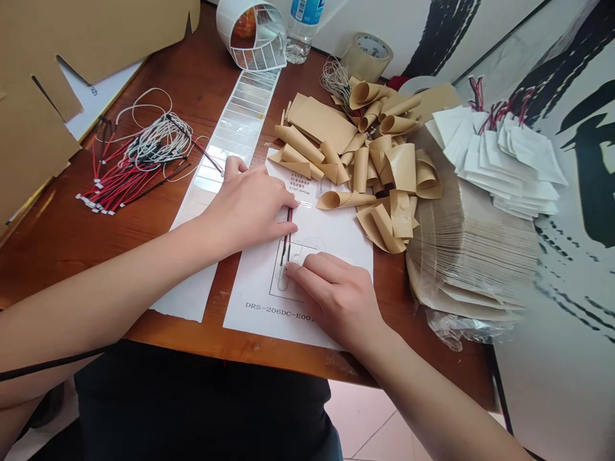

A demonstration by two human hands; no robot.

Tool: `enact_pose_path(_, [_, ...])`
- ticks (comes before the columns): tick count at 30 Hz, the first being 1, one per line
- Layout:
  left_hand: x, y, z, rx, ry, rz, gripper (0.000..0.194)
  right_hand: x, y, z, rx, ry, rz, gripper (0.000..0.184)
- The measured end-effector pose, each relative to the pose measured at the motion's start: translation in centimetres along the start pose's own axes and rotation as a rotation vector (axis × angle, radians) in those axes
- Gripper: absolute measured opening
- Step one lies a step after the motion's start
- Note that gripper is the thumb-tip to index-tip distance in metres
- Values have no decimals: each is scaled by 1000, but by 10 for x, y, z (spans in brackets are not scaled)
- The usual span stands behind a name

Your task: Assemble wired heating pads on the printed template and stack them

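Bare forearms (158,272), slender bare fingers (284,228), dark clothing (202,406) below

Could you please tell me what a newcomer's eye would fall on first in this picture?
Probably the heap of brown paper curls, just beyond the right hand. Next might come the tangled wires, white, red and black, on the table's left side. Both that hand and the left hand are at a thin cable over the printed sheet.

Pretty packed brown tabletop (43,269): a wire bundle (156,144) is dumped on the left, a label strip (247,105) and printed sheet (343,256) are laid mid-table, and a thick paper stack (485,250) is parked on the right.
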State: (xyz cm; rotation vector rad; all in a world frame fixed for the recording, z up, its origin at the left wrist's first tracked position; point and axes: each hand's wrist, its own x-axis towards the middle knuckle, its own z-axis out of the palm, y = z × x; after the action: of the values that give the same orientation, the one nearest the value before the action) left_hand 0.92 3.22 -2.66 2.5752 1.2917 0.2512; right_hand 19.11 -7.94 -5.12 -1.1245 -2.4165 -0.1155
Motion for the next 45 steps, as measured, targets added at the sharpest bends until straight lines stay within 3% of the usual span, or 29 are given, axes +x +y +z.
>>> enact_pose_path(28, [-9,4,-6,54,-126,46,60,-2,1,-13,52,-136,65,23])
enact_pose_path(35, [-13,7,-11,88,-202,58,68,-5,4,-16,46,-163,33,23])
enact_pose_path(45, [-16,8,-7,91,-200,49,74,-2,5,-15,177,-50,240,25])
